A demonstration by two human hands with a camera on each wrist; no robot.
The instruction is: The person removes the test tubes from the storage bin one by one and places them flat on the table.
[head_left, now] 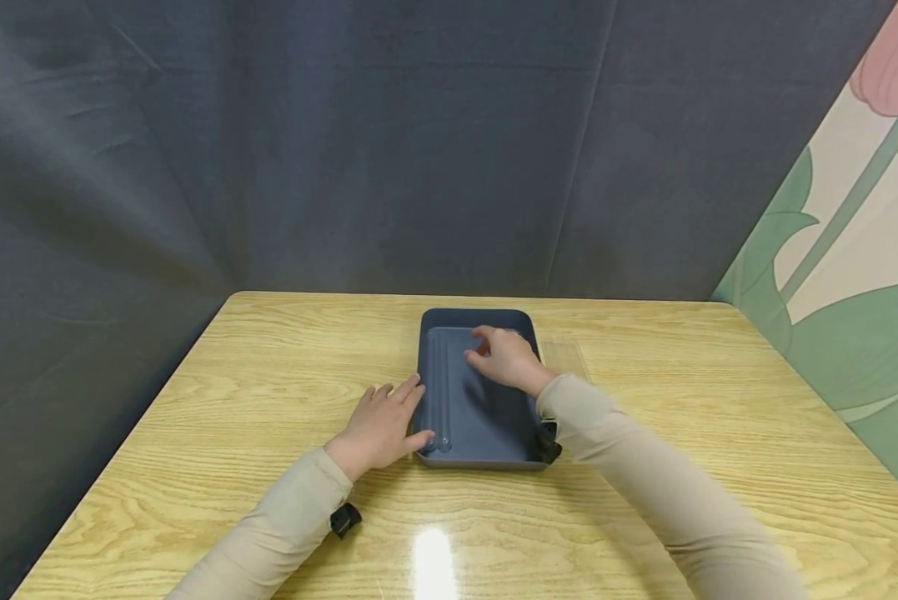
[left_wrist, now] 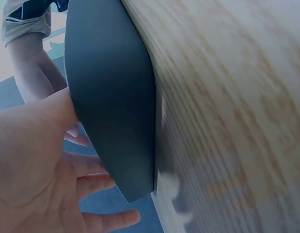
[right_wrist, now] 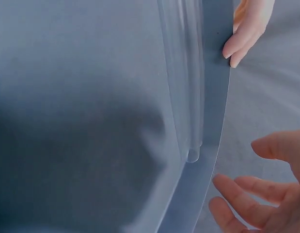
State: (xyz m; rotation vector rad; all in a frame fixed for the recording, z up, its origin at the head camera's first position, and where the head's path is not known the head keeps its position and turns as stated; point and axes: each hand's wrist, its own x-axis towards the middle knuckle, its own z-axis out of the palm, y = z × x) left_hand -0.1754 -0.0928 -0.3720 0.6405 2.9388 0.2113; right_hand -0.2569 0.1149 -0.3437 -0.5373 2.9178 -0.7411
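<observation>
Right grip (head_left: 504, 360), empty with fingers parted, hovered over the blue tray (head_left: 474, 317) while left grip (head_left: 381, 422) lay spread against its rim, beside clear tubes (head_left: 444, 392) inside; arranging seemed under way, calling next for a light pinch.

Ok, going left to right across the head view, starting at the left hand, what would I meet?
Left hand → clear tubes → right hand → clear flat piece → flowered backdrop.

No legible text, labels, brands, numbers or signs anywhere.
</observation>
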